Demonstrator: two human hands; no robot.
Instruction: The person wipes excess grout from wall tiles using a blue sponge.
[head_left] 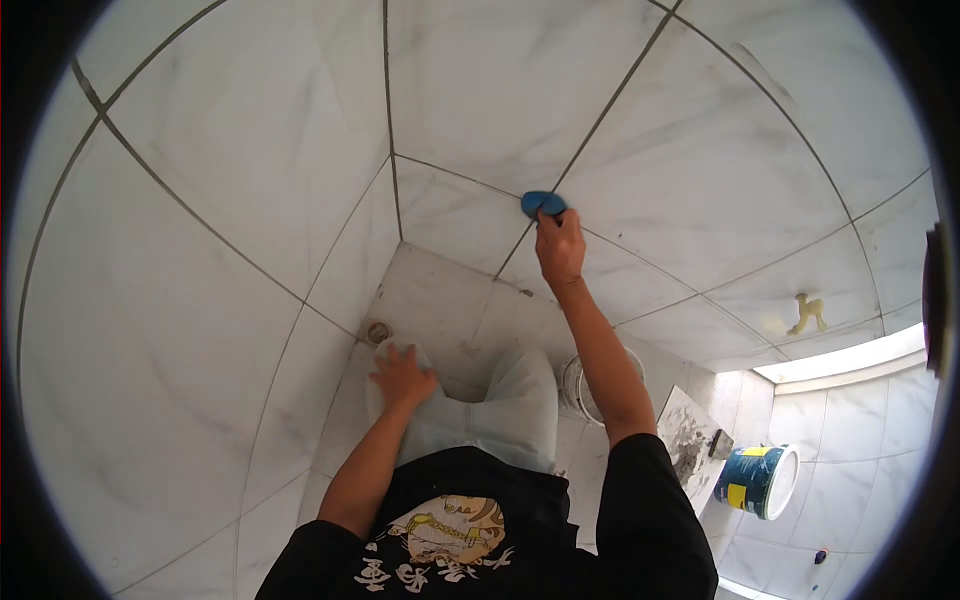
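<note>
Pinched in my right hand (561,246) is a small blue scraper (543,205) with a rounded outline. It lies against the marble-look wall tiles (480,80), right where several grout lines cross. Its lower edge is partly covered by my fingers. My left hand (403,376) rests on my left knee, its fingers spread and holding nothing. Dark grout lines run across the tiled walls around both hands.
By my right knee stands a whitish bucket (575,388). Beyond it are a smeared board (685,425) with a trowel-like tool on it, and a blue-and-yellow pail (755,480). A yellowish fitting (806,314) sticks out of the wall. A round floor drain (377,331) lies near the corner.
</note>
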